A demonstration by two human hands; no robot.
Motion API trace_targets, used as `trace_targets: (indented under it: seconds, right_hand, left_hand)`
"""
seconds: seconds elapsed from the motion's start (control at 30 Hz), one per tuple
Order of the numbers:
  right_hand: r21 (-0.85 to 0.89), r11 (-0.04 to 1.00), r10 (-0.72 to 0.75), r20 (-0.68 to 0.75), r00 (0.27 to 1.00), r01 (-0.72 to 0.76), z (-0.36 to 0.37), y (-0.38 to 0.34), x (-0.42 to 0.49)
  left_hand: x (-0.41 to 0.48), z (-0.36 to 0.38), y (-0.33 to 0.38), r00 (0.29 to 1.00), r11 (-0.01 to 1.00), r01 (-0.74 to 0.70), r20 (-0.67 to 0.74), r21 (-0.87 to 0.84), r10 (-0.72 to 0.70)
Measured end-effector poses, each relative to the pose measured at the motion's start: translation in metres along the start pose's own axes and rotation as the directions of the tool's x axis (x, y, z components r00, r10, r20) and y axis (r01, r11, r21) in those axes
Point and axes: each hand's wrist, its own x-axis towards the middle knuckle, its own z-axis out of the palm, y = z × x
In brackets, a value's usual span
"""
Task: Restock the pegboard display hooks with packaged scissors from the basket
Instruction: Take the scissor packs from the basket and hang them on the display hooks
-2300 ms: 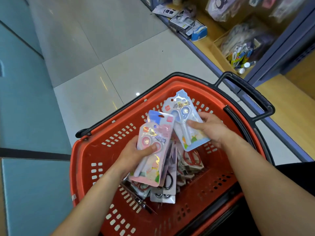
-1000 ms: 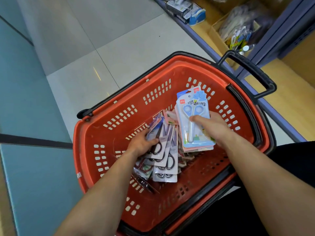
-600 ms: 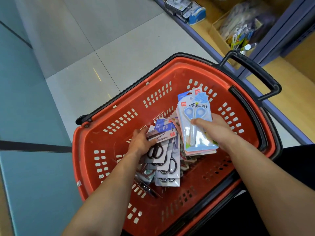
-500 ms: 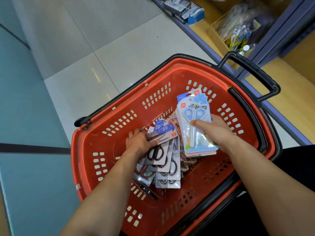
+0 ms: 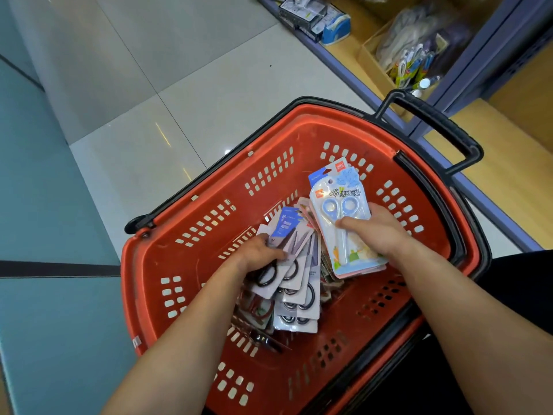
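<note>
Red basket (image 5: 167,256) holds the scissors. Right hand (image 5: 380,232) grips a blue-topped stack (image 5: 335,190), thumb across it, at the basket's 2 o'clock. Left hand (image 5: 257,254), nearer the grey packs (image 5: 302,295) fanned at centre, long axes running 7 to 1 o'clock, pinches the top one.

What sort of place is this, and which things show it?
Probably a stationery shop aisle: a red shopping basket holds carded scissors packs, and a low shelf beside it carries packaged goods.
</note>
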Motion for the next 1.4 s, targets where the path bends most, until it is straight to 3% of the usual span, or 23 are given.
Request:
trace_targets:
  seconds: [0.07, 0.33, 0.47, 0.57, 0.63, 1.0, 1.4]
  right_hand:
    - [0.000, 1.000, -0.002, -0.001, 1.000, 0.002, 0.000, -0.001, -0.001]
    - [-0.019, 1.000, -0.001, -0.003, 1.000, 0.000, -0.004, 0.001, -0.001]
    - [-0.038, 0.999, -0.006, -0.009, 1.000, 0.005, -0.005, 0.001, 0.000]
    - [-0.043, 0.999, -0.006, -0.021, 1.000, 0.005, -0.006, 0.002, 0.000]
    - [-0.045, 0.999, -0.006, -0.022, 1.000, 0.005, -0.007, 0.002, -0.001]
    - [-0.044, 0.998, -0.036, -0.010, 0.999, 0.035, -0.008, -0.005, -0.009]
    - [0.012, 0.999, -0.035, 0.009, 0.999, 0.035, -0.009, -0.011, -0.019]
  left_hand:
    - [-0.001, 0.003, 0.001, 1.000, 1.000, -0.008, -0.008, -0.013, 0.008]
    - [-0.006, 0.023, 0.005, 0.968, 0.972, -0.022, -0.239, 0.232, 0.079]
    - [-0.009, 0.027, 0.005, 0.952, 0.991, -0.035, -0.298, 0.132, 0.074]
    - [-0.015, 0.033, 0.010, 0.947, 0.982, -0.005, -0.314, 0.190, 0.066]
    - [-0.018, 0.037, 0.011, 0.953, 0.983, -0.008, -0.296, 0.186, 0.064]
    - [-0.014, 0.027, 0.019, 0.999, 0.973, 0.027, -0.010, -0.229, -0.030]
    - [-0.023, 0.034, 0.016, 1.000, 0.966, 0.004, 0.005, -0.257, -0.003]
